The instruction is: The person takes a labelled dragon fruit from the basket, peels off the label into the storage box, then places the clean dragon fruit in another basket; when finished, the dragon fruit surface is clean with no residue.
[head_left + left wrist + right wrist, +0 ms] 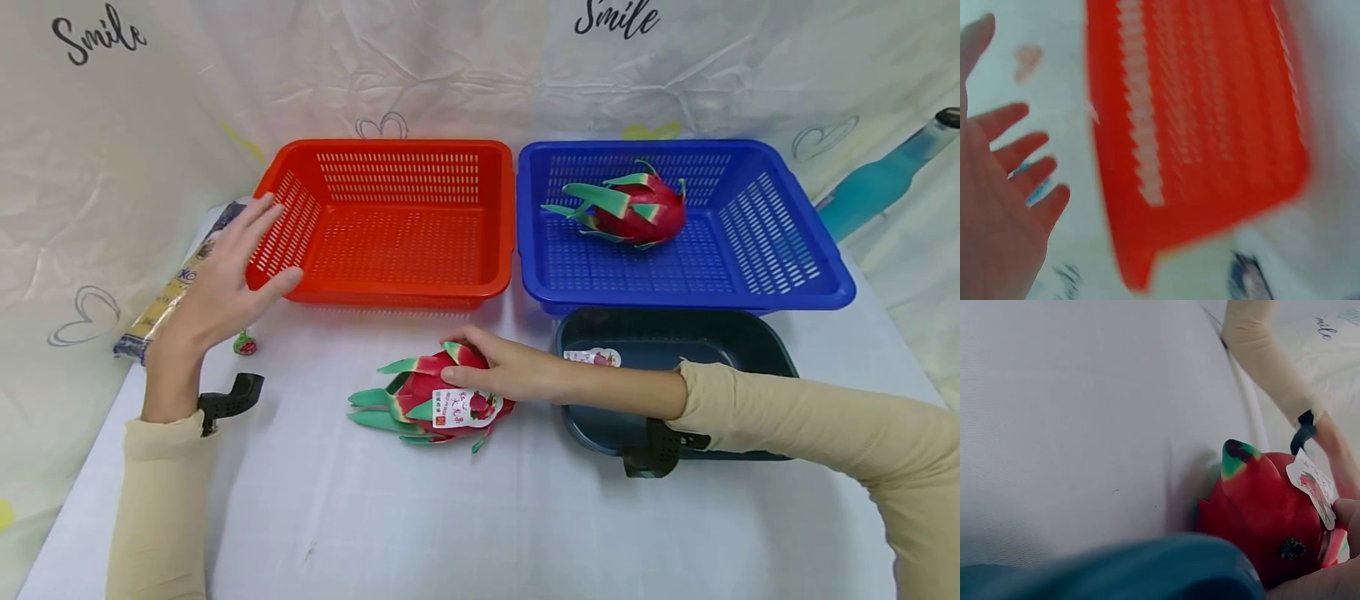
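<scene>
My right hand (517, 368) grips a red dragon fruit (420, 390) with green scales and a white label, just left of the dark teal tray. From the right wrist view, the fruit's (1254, 506) rounded end shows, with the thumb near its label. My left hand (221, 283) is raised beside the left end of the red basket (397, 296), fingers extended and holding nothing. Its spread fingers also show in the left wrist view, where the red basket (1241, 119) is blurred. Another dragon fruit (648, 212) lies in the blue basket (686, 300).
The dark teal tray (757, 354), under my right forearm, has a dragon fruit label (596, 357) at its left. A blue bottle (873, 192) stands at far right. On the left lie a long printed packet (168, 304) and a small green-and-red wrapped sweet (244, 343).
</scene>
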The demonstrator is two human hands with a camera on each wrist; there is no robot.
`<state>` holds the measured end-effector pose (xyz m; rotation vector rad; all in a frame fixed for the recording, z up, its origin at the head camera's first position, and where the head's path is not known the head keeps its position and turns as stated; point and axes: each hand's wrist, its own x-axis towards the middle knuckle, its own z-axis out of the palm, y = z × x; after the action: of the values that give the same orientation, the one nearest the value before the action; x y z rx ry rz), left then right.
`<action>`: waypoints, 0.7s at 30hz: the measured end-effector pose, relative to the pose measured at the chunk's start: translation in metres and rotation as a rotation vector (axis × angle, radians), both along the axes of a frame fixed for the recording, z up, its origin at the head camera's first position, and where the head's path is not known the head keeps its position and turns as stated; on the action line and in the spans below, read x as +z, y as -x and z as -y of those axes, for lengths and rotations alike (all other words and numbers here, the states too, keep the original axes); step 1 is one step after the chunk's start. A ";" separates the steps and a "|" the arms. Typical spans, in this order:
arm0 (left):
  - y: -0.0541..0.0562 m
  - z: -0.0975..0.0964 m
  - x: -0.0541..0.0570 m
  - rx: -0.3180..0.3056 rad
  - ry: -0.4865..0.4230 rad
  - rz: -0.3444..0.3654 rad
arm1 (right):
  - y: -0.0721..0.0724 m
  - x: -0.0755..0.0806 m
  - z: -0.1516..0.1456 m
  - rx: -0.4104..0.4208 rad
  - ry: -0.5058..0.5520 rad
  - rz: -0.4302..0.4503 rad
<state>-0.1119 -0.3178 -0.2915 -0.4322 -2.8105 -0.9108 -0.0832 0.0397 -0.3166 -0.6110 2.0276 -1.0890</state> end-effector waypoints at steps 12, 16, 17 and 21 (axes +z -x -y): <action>-0.035 -0.091 -0.001 -0.680 0.115 0.228 | 0.003 0.002 -0.010 -0.015 -0.031 0.015; -0.033 -0.098 -0.017 -0.734 0.102 0.379 | 0.001 0.006 -0.018 0.006 -0.053 -0.017; -0.033 -0.099 -0.020 -0.738 0.091 0.405 | 0.000 0.008 -0.020 0.006 -0.058 -0.029; -0.030 -0.102 -0.031 -0.754 0.040 0.515 | -0.006 0.013 -0.033 -0.013 -0.071 -0.121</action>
<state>-0.0821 -0.2154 -0.3223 -1.5299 -3.1404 -1.2296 -0.0770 0.0723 -0.3034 -0.6418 2.1676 -1.0035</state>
